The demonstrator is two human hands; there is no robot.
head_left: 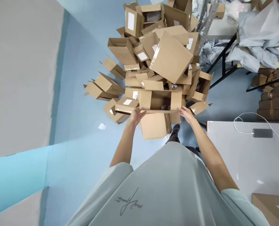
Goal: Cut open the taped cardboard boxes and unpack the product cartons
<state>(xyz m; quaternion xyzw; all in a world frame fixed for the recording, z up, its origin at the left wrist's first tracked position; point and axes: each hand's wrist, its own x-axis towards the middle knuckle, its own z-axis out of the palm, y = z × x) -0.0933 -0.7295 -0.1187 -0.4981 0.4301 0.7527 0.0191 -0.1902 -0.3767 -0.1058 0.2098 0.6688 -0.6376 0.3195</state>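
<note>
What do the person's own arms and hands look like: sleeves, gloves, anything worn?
The left hand and right hand are ungloved, with no watch or cable visible on either arm. The loose, short sleeves are pale grey-green, matching the shirt.

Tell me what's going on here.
A person holds a long cardboard box by its near side, left hand at one end, right hand at the other. The box is open, with something small and unclear inside. Around it lies a loose heap of boxes, several also open.
</note>
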